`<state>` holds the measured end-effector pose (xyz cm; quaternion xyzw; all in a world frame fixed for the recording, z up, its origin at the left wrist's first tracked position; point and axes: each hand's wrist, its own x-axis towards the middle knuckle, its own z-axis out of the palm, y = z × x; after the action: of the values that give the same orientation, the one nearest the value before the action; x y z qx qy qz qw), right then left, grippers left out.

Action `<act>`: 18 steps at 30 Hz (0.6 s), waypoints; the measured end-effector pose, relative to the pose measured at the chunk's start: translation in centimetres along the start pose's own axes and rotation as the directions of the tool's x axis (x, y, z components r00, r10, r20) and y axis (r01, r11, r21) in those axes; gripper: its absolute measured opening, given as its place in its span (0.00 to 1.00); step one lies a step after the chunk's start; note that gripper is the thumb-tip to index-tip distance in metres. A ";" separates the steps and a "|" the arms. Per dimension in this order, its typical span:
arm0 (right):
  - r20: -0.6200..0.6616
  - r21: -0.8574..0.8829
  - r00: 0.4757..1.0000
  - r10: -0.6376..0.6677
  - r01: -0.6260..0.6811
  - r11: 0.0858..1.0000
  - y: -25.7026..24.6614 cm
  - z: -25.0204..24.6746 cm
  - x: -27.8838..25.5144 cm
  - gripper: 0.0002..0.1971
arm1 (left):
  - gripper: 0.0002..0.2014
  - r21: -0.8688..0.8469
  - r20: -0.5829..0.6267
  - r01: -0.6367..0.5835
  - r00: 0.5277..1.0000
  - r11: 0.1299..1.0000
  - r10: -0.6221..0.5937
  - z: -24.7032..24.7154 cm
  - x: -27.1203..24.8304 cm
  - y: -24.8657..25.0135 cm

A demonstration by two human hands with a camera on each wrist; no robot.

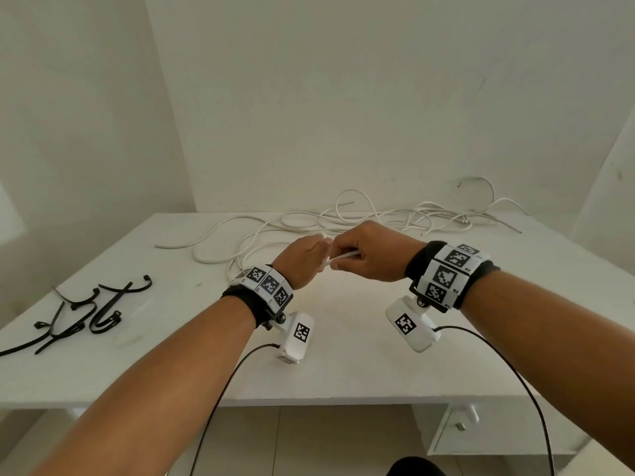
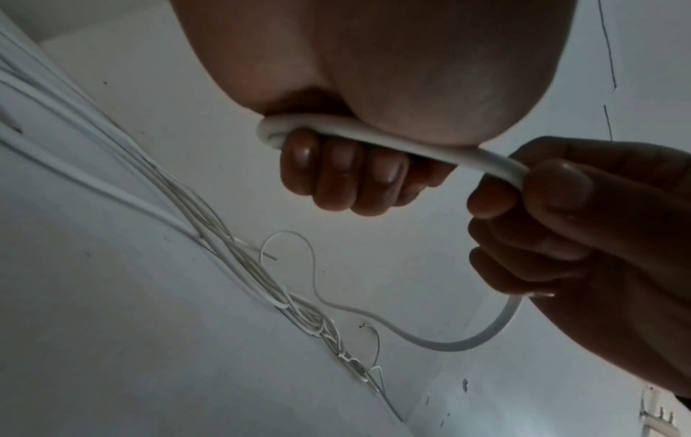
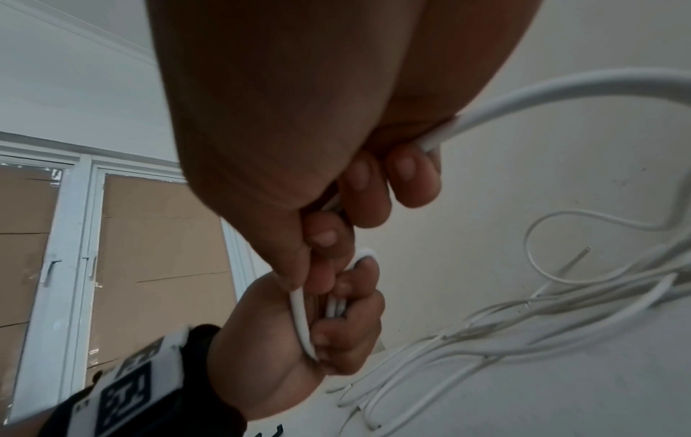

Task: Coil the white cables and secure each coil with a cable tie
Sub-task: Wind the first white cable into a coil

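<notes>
Both hands meet above the middle of the white table. My left hand is curled into a fist around a folded end of a thick white cable; a small loop of it pokes out by the fingers. My right hand pinches the same cable just right of the fist, thumb on top, fingers curled. From the right hand the cable arcs away to the tangle of loose white cables lying at the back of the table. Black cable ties lie at the table's left.
A white wall stands right behind the table. Thin cable ends curl up against it at the back right. A white drawer unit sits under the table's right side. Black camera leads hang from both wrists.
</notes>
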<state>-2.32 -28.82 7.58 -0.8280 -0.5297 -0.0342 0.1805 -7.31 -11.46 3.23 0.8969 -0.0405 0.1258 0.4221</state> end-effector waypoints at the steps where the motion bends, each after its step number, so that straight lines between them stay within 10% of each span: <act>1: 0.000 -0.005 1.000 -0.005 0.005 1.000 0.0 -0.3 0.0 0.08 | 0.15 -0.021 0.015 -0.014 1.000 1.000 0.014 0.1 -0.1 0.1; 18: -0.138 0.205 0.989 0.044 -0.015 0.979 1.0 -4.4 0.5 0.02 | 0.24 -0.570 0.115 0.070 0.993 0.818 -0.005 0.9 -2.5 2.9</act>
<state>-0.65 -30.25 11.58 -0.8084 -0.5039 -0.0359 0.3021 -10.03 -14.05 4.18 0.7345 -0.0816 0.0504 0.6718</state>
